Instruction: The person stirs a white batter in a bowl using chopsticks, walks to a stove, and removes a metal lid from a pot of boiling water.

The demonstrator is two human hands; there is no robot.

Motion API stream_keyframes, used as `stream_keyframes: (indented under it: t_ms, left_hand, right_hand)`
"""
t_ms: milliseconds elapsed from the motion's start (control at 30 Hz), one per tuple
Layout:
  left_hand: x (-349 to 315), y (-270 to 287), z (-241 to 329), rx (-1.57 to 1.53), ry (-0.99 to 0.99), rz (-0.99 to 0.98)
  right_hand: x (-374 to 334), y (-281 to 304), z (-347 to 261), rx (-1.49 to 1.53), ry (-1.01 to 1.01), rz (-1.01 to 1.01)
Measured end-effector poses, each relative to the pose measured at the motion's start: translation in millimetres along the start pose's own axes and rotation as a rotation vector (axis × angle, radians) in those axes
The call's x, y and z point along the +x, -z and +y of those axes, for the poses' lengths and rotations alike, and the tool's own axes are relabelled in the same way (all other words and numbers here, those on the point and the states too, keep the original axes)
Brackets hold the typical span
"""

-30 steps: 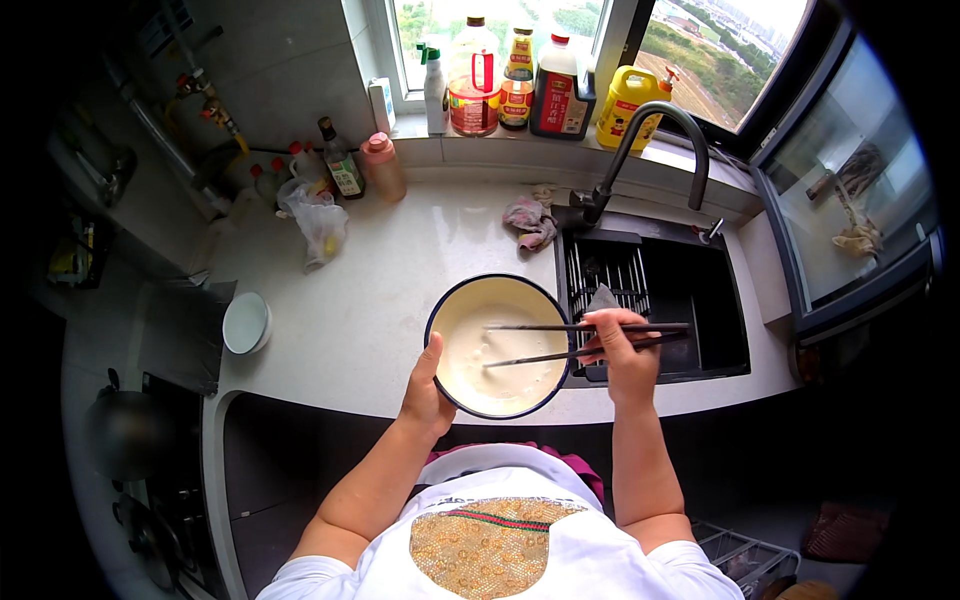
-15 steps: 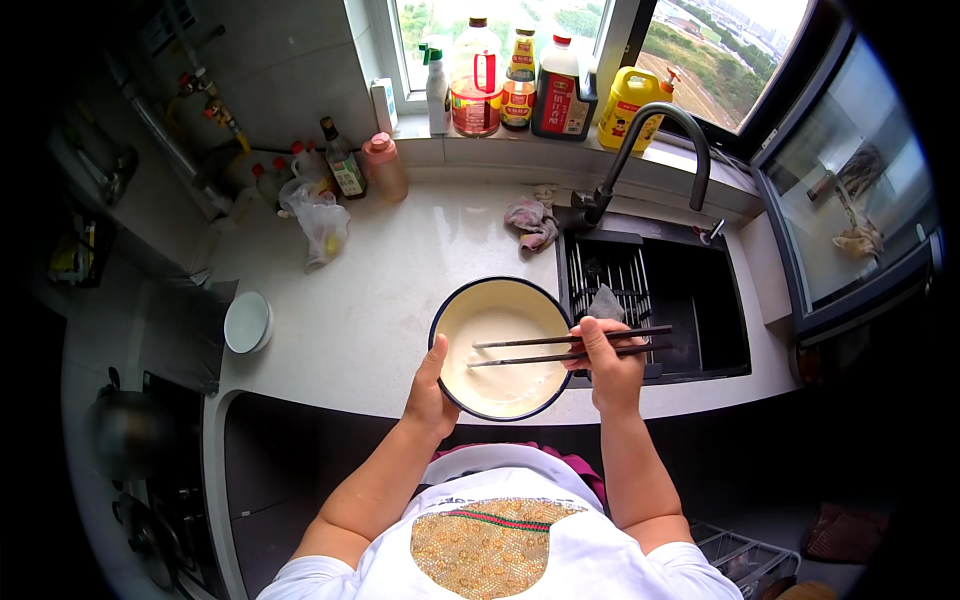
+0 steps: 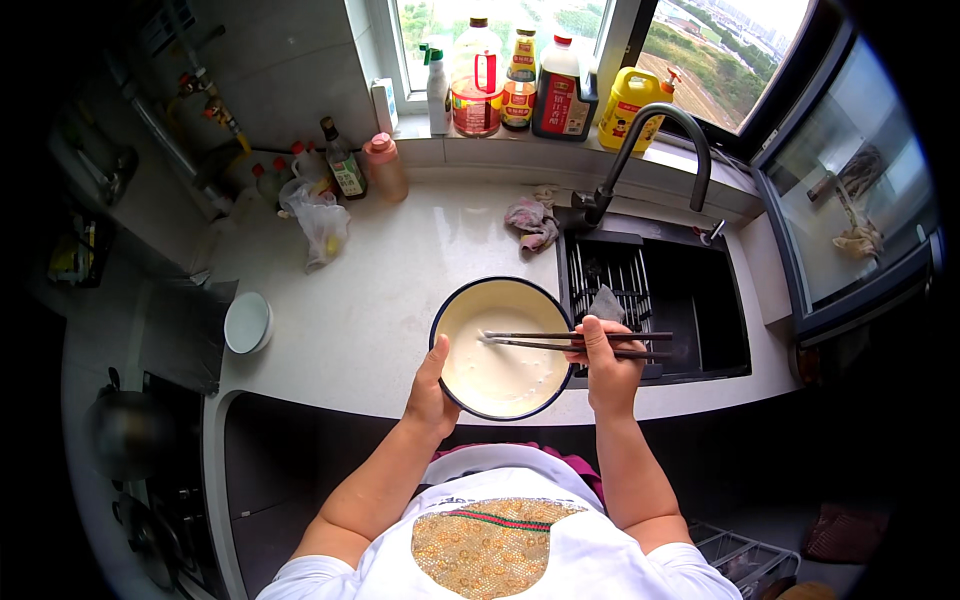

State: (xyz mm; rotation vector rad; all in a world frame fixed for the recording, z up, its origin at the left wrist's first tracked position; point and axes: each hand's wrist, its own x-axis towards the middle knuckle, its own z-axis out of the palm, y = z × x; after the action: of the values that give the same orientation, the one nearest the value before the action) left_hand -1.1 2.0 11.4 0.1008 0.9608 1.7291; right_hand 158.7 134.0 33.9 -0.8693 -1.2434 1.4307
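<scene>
Centrally: left hand (image 3: 430,392) clasped on near rim of dark-rimmed bowl (image 3: 500,346) holding pale batter, bowl at worktop (image 3: 360,320) front edge, just beside black sink (image 3: 660,300). Right hand (image 3: 607,362) closed around dark chopsticks (image 3: 570,342), tips in batter. Further out: small white bowl (image 3: 247,322) to left, crumpled cloth (image 3: 532,220) by tap (image 3: 650,150), bottles (image 3: 520,85) along windowsill.

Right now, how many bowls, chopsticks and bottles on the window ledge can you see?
Bowls: 2, the batter bowl held by the left hand, and a small white bowl.
Chopsticks: 2, a pair in the right hand.
Window-ledge bottles: 5.
Total: 9.
</scene>
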Motion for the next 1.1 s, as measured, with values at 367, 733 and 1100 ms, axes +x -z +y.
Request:
stream_keyframes:
  t_ms: [367, 733, 1100]
  left_hand:
    - [1, 1, -2, 0.008, -0.005, 0.012]
    - [-2, 3, -2, 0.022, -0.014, 0.009]
    - [-7, 2, -2, 0.033, -0.01, 0.009]
  right_hand:
    - [6, 14, -6, -0.049, 0.012, -0.013]
    - [4, 15, -8, -0.007, -0.02, 0.037]
    - [3, 16, -9, -0.001, -0.004, 0.02]
